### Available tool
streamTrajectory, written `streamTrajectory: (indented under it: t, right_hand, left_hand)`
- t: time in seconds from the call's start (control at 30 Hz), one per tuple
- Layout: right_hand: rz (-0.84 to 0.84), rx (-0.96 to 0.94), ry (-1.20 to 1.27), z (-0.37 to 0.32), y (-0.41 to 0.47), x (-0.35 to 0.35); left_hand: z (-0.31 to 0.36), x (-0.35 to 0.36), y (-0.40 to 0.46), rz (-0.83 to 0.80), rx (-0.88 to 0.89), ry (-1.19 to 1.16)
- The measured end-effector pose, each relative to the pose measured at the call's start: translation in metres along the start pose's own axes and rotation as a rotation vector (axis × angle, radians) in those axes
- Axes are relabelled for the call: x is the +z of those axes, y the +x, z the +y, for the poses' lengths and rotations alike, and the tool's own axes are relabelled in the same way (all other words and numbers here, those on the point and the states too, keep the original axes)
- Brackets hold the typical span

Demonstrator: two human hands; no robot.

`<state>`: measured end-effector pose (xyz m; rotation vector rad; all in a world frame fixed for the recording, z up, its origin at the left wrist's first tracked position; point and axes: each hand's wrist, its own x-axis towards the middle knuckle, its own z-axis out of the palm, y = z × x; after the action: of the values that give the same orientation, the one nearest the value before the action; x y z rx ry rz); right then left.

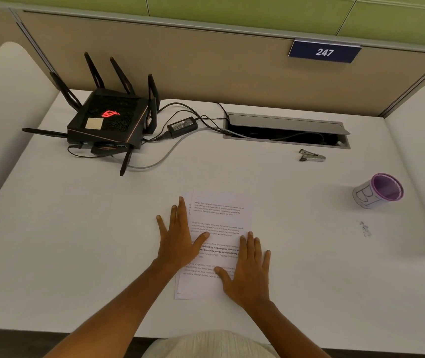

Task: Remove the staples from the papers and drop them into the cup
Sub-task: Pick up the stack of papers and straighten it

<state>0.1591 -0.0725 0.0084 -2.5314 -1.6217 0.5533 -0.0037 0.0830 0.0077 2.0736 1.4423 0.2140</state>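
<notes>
Papers [221,220]: stacked mid-desk, printed side up.
Left hand [178,241]: flat, fingers spread, pressing the stack's left edge; grasps nothing.
Right hand [249,273]: flat on the lower right corner; grasps nothing.
Staple remover [312,155]: far right, untouched.
Cup [378,191]: right, well apart from the papers.

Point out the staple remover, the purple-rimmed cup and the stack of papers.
staple remover [312,155]: head view, on the middle of its metal body.
cup [369,198]: head view, on its white outer wall.
papers [221,218]: head view, on the bare printed top sheet between the hands.
</notes>
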Motion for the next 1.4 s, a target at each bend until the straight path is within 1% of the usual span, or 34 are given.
streamTrajectory:
  t: [0.3,0.47,0.6,0.73,0.83,0.93,1.0,1.1,1.17,1.2,1.23,1.33,1.4]
  right_hand:
    - [-0.003,-0.004,-0.004,-0.004,-0.002,0.003]
    - [0.007,-0.002,-0.006,-0.003,-0.002,0.005]
    - [0.007,0.000,-0.006,-0.002,-0.003,0.005]
    - [-0.001,-0.001,0.011,-0.003,-0.004,0.003]
    - [-0.006,-0.004,0.016,-0.002,-0.004,0.002]
    - [-0.021,-0.001,0.030,-0.001,-0.003,0.002]
    - [-0.027,0.001,0.068,0.001,-0.001,0.001]
    - [0.027,0.026,0.248,0.007,0.005,-0.013]
    - [0.097,0.091,0.465,0.014,0.011,-0.025]
    - [0.104,0.135,0.586,0.018,0.014,-0.033]
    - [0.082,0.175,0.712,0.021,0.017,-0.040]
    - [-0.061,0.237,1.054,0.027,0.022,-0.065]
    - [-0.103,0.223,1.126,0.030,0.024,-0.075]
  left_hand:
    - [0.007,-0.003,-0.001,-0.008,0.001,-0.036]
    - [0.015,-0.003,-0.003,0.018,0.009,-0.157]
    - [0.025,-0.010,-0.010,0.062,-0.051,-0.286]
    - [0.027,-0.009,-0.021,0.128,-0.122,-0.322]
    - [0.030,-0.010,-0.034,0.120,-0.118,-0.429]
    - [0.038,-0.011,-0.043,0.108,-0.194,-0.552]
    - [0.039,-0.011,-0.049,0.111,-0.226,-0.581]
    - [0.037,-0.013,-0.054,0.118,-0.223,-0.617]
    - [0.039,-0.017,-0.057,0.104,-0.220,-0.660]
    - [0.040,-0.020,-0.058,0.099,-0.222,-0.689]
    - [0.042,-0.024,-0.058,0.096,-0.221,-0.723]
    - [0.047,-0.032,-0.060,0.091,-0.218,-0.811]
    - [0.052,-0.034,-0.061,0.061,-0.217,-0.838]
